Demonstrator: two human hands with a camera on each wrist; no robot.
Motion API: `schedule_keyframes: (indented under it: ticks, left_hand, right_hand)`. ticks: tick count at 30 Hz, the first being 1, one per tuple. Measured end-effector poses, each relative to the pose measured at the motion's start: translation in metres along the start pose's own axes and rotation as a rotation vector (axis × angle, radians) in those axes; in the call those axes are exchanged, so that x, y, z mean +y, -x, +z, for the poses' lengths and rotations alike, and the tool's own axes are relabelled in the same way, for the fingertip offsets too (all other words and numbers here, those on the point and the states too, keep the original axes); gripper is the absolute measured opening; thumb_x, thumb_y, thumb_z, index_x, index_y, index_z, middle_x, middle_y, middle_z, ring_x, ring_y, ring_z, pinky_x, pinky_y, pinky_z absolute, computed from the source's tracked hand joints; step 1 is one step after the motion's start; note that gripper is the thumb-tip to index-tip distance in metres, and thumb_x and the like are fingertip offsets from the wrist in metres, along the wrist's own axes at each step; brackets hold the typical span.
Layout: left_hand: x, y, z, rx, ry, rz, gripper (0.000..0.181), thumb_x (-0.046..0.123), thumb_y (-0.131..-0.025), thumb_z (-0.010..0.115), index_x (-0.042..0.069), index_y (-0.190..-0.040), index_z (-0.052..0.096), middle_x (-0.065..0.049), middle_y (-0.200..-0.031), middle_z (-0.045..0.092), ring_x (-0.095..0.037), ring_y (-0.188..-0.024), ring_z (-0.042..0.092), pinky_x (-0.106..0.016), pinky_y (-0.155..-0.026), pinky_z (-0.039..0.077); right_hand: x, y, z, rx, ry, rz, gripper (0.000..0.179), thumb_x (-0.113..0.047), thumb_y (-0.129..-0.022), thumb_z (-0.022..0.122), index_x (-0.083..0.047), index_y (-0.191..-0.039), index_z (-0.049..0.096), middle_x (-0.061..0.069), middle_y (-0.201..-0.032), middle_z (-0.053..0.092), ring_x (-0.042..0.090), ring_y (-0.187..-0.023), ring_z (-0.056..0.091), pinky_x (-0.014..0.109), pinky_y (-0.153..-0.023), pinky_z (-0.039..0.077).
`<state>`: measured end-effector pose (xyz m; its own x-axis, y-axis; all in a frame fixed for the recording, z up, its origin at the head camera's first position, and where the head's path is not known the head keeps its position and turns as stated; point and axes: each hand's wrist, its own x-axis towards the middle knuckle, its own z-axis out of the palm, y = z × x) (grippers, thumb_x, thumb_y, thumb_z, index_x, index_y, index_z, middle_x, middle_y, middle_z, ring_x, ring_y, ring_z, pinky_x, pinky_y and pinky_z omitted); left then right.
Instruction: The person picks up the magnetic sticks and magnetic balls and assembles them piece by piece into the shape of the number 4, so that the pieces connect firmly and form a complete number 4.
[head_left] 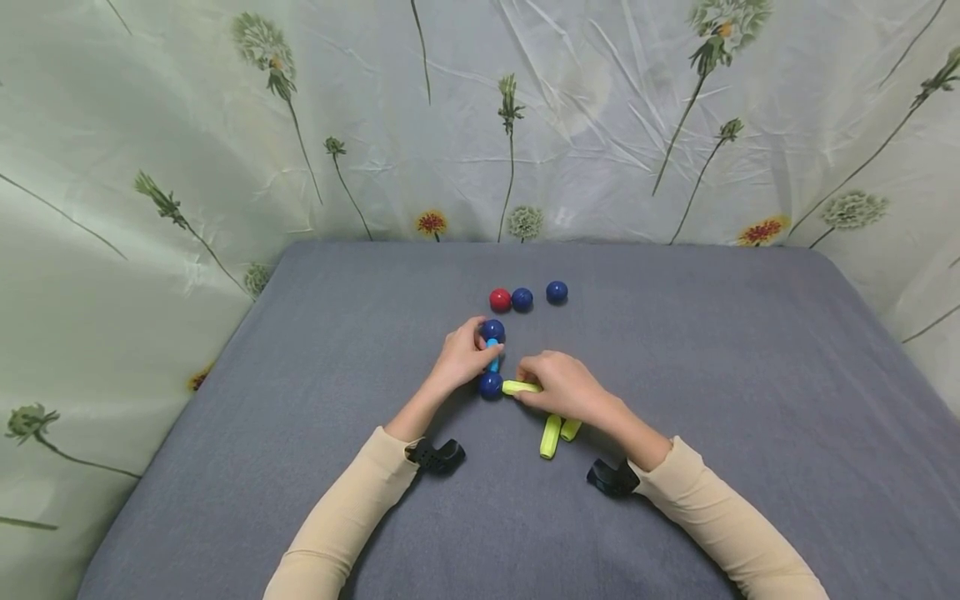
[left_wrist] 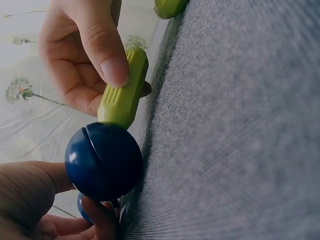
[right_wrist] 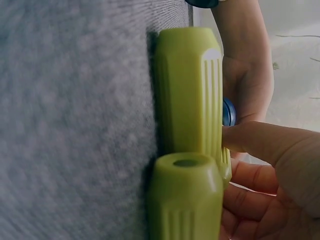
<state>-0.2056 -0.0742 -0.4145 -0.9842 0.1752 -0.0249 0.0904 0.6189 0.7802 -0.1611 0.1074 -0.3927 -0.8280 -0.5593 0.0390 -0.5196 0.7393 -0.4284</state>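
Observation:
On the grey table, my left hand grips a light-blue rod with a dark blue ball on each end, one far and one near. My right hand pinches a yellow-green rod whose tip meets the near ball. The left wrist view shows that ball against the rod, with the right thumb on top. In the right wrist view two yellow-green rods lie close by my fingers.
A red ball and two loose blue balls lie just beyond the hands. Two spare yellow-green rods lie under my right wrist. A floral cloth hangs behind and beside the grey table.

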Motion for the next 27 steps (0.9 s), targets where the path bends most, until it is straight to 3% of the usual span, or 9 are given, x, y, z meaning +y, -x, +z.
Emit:
schedule_keyframes:
  ticks: [6,12,14,20,23,27]
  left_hand:
    - [-0.001,0.008,-0.001,0.031,-0.082,0.074,0.057,0.02,-0.083,0.067,0.001,-0.133,0.045,-0.011,-0.087,0.054,-0.018,-0.075,0.047,-0.024,-0.064,0.035]
    - [-0.002,0.019,-0.007,0.062,-0.118,0.178,0.051,0.022,-0.082,0.069,0.009,-0.129,0.052,-0.012,-0.101,0.048,-0.013,-0.067,0.049,-0.022,-0.06,0.037]
    - [-0.002,0.022,-0.01,0.012,-0.114,0.246,0.045,0.022,-0.083,0.069,0.009,-0.124,0.057,-0.011,-0.103,0.048,-0.011,-0.065,0.048,-0.021,-0.059,0.039]
    - [-0.004,0.028,-0.015,-0.224,-0.174,0.407,0.029,0.026,-0.083,0.07,0.012,-0.109,0.067,-0.004,-0.103,0.05,-0.008,-0.065,0.045,-0.018,-0.058,0.039]
    - [-0.003,0.03,-0.015,-0.25,-0.234,0.46,0.027,0.028,-0.08,0.073,0.015,-0.104,0.069,-0.001,-0.103,0.05,-0.008,-0.068,0.044,-0.018,-0.06,0.037]
    - [-0.002,0.031,-0.015,-0.24,-0.291,0.508,0.025,0.028,-0.077,0.076,0.016,-0.098,0.072,0.001,-0.1,0.052,-0.01,-0.075,0.045,-0.019,-0.065,0.036]
  right_hand:
    - [0.001,0.001,0.0,-0.01,-0.021,-0.007,0.012,-0.024,-0.082,0.07,-0.013,-0.086,0.067,-0.003,-0.073,0.06,0.008,-0.067,0.046,0.022,-0.06,0.037]
    - [0.003,0.001,-0.001,-0.019,-0.037,-0.019,0.013,-0.025,-0.083,0.07,-0.014,-0.089,0.067,-0.003,-0.076,0.062,0.008,-0.069,0.048,0.023,-0.062,0.038]
    - [0.004,0.001,-0.001,-0.025,-0.047,-0.022,0.013,-0.025,-0.083,0.07,-0.014,-0.09,0.068,-0.003,-0.077,0.063,0.008,-0.07,0.049,0.023,-0.063,0.039]
    - [0.006,0.0,-0.003,-0.025,-0.091,-0.035,0.011,-0.023,-0.084,0.069,-0.014,-0.089,0.069,-0.003,-0.078,0.066,0.007,-0.07,0.052,0.023,-0.063,0.041]
    - [0.007,-0.001,-0.003,-0.025,-0.113,-0.041,0.011,-0.024,-0.084,0.069,-0.015,-0.09,0.07,-0.003,-0.079,0.067,0.006,-0.071,0.053,0.023,-0.065,0.043]
    - [0.009,-0.002,-0.003,-0.033,-0.147,-0.046,0.013,-0.026,-0.084,0.069,-0.015,-0.091,0.07,-0.003,-0.08,0.068,0.004,-0.07,0.053,0.023,-0.065,0.042]
